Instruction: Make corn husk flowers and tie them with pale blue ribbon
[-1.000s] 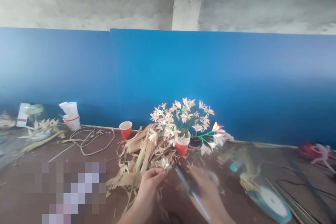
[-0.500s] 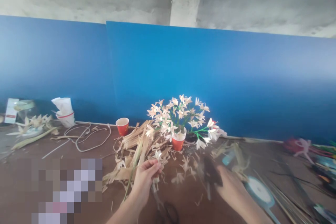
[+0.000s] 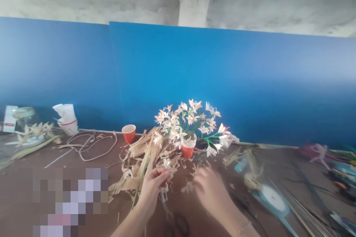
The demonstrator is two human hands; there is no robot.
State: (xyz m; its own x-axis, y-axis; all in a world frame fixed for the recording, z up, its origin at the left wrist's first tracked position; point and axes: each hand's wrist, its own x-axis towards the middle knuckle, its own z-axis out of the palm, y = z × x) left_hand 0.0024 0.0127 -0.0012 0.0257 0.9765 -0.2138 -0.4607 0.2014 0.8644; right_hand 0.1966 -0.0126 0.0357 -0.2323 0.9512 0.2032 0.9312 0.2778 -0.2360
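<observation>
My left hand (image 3: 154,185) is closed, thumb and fingers pinching a small white husk flower (image 3: 167,163) upright above the table. My right hand (image 3: 210,189) is blurred, its fingers bent downward over pale petal pieces (image 3: 188,187) on the brown tabletop. What its fingertips touch is hidden. Scissors (image 3: 179,224) with dark handles lie between my forearms. Behind the hands, a red paper cup (image 3: 188,152) holds a large bunch of finished cream flowers (image 3: 191,118) on green stems.
A heap of dry husks (image 3: 141,148) lies left of the flower cup, with another red cup (image 3: 129,134) behind. White cord (image 3: 97,148) loops farther left. At the right are a blue-rimmed reel (image 3: 274,198) and thin sticks (image 3: 303,211). A blue partition (image 3: 222,81) stands at the back.
A dark object, blurred, was in my right hand and no longer is. That hand has moved left, over the petals. My left hand still pinches the flower in nearly the same place.
</observation>
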